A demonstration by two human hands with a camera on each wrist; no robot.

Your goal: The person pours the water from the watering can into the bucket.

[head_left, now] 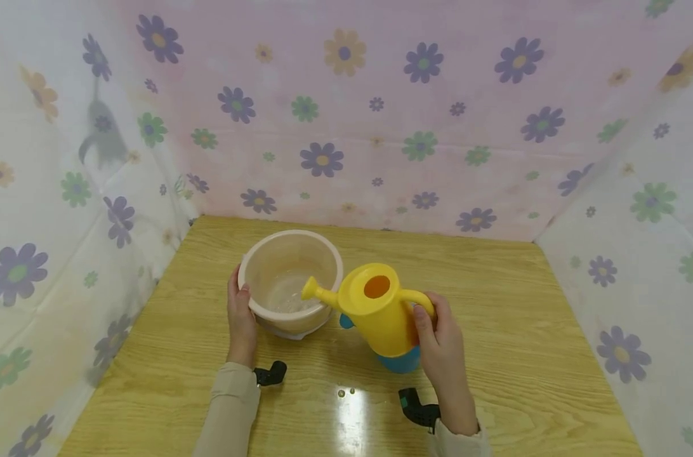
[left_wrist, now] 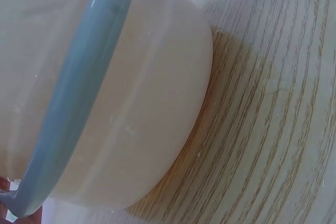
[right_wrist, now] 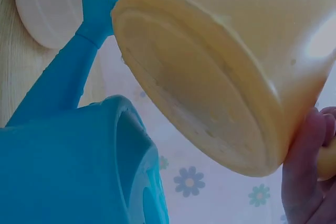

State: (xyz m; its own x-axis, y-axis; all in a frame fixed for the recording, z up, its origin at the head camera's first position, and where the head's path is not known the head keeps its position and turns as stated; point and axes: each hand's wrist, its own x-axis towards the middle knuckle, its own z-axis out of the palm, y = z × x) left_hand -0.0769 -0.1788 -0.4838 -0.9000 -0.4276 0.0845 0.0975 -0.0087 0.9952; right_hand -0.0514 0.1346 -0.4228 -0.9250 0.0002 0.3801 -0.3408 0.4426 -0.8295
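Above a wooden table [head_left: 512, 330], gripping a tilted yellow can [head_left: 381, 327] by its handle [head_left: 418, 296] with the right hand [head_left: 445, 349] (fingers and thumb clamped round it), with spout [head_left: 325, 294] over the mouth of a pale bucket [head_left: 297, 324]. Holding that bucket by its side with the left hand [head_left: 241, 320], fingers clamped on its wall. Partly hiding a blue can [head_left: 400, 364] with the yellow one.

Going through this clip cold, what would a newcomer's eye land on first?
Probably the bright yellow watering can, centre of the head view, its handle gripped by the right hand and its spout over the mouth of a pale bucket. The left hand holds that bucket's left side. Next comes the vivid blue watering can, lower left in the right wrist view.
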